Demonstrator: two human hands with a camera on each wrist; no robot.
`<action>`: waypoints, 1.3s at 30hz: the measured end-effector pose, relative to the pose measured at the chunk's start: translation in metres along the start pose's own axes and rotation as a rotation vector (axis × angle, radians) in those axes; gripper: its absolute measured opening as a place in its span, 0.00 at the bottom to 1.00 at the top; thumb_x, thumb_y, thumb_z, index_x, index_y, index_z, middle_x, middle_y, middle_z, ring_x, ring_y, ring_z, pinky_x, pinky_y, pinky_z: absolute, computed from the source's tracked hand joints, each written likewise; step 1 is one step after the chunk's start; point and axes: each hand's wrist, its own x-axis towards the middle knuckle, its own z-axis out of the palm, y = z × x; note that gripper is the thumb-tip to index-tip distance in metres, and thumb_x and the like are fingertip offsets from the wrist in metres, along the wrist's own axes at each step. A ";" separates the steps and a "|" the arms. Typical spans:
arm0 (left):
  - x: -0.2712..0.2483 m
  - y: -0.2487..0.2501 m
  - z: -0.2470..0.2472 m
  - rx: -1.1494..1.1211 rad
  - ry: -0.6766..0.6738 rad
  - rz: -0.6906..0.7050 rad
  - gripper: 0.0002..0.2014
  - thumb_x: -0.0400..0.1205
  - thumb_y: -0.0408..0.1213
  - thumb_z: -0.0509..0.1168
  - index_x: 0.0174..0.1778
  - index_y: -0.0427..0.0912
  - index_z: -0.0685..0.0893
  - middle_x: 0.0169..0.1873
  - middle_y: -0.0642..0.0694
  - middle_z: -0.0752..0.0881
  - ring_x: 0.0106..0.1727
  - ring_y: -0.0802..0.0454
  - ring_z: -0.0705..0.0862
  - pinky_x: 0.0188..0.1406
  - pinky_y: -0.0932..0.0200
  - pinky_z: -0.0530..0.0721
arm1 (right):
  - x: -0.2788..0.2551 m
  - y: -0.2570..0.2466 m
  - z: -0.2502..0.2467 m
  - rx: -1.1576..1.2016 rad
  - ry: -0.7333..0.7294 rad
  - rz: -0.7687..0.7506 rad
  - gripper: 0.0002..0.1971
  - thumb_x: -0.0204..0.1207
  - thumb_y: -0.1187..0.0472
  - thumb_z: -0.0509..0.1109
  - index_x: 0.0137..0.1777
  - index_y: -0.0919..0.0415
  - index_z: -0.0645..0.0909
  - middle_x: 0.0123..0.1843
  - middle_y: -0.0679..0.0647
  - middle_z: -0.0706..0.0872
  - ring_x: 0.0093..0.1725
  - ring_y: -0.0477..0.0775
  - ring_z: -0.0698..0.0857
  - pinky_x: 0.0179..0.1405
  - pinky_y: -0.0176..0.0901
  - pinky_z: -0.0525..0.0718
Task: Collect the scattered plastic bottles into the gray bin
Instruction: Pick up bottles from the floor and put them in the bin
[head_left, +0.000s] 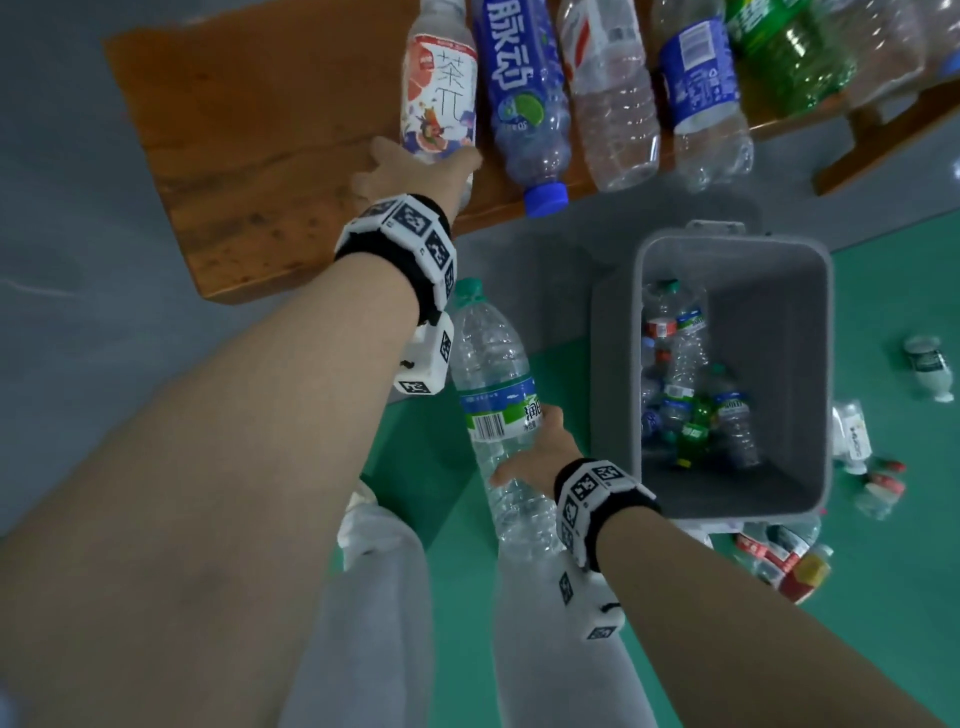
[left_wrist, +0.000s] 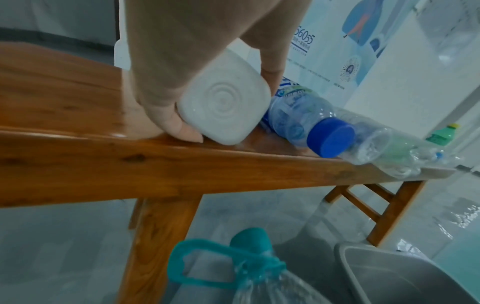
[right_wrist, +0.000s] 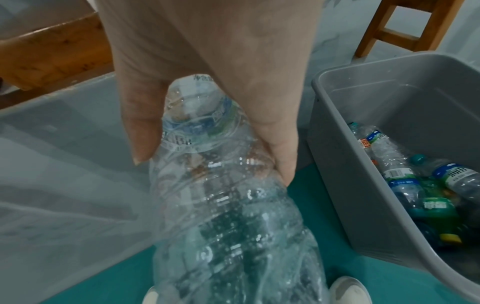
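My left hand (head_left: 415, 166) (left_wrist: 197, 86) grips the base of a white tea bottle (head_left: 440, 88) (left_wrist: 223, 109) lying on the wooden bench (head_left: 249, 156) (left_wrist: 130, 164). My right hand (head_left: 535, 452) (right_wrist: 207, 115) holds a large clear water bottle (head_left: 493, 405) (right_wrist: 228, 216) with a teal cap and a green-blue label, in the air left of the gray bin (head_left: 810, 322) (right_wrist: 345, 164). The bin holds several bottles (head_left: 691, 395) (right_wrist: 415, 185). More bottles lie in a row on the bench: a blue-labelled one with a blue cap (head_left: 524, 104) (left_wrist: 309, 127), a clear one (head_left: 613, 98) and others.
Loose bottles lie on the green floor right of the bin (head_left: 930, 364) and near its front corner (head_left: 784, 561). A green bottle (head_left: 784, 52) rests at the bench's far end. The bench leg (left_wrist: 161, 236) stands beside the bin. My legs and shoes (right_wrist: 348, 292) are below.
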 end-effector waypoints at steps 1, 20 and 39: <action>-0.002 -0.006 -0.001 -0.056 0.024 0.028 0.39 0.69 0.58 0.71 0.71 0.43 0.67 0.64 0.43 0.76 0.60 0.42 0.79 0.51 0.55 0.72 | -0.001 0.002 0.002 0.007 -0.004 -0.005 0.54 0.56 0.67 0.83 0.76 0.45 0.53 0.72 0.56 0.72 0.70 0.63 0.75 0.67 0.61 0.78; -0.185 -0.077 0.177 -0.148 -0.247 0.209 0.23 0.72 0.44 0.75 0.52 0.42 0.69 0.40 0.57 0.80 0.36 0.65 0.80 0.22 0.82 0.74 | 0.012 0.150 -0.072 0.322 0.329 0.051 0.52 0.64 0.57 0.81 0.80 0.58 0.48 0.72 0.63 0.64 0.69 0.66 0.73 0.67 0.59 0.77; -0.238 -0.131 0.412 0.299 -0.400 -0.011 0.43 0.62 0.67 0.68 0.65 0.37 0.76 0.61 0.39 0.83 0.58 0.39 0.84 0.62 0.45 0.82 | 0.100 0.309 -0.239 0.517 0.437 0.189 0.46 0.65 0.48 0.78 0.78 0.55 0.55 0.70 0.60 0.68 0.68 0.65 0.74 0.69 0.59 0.75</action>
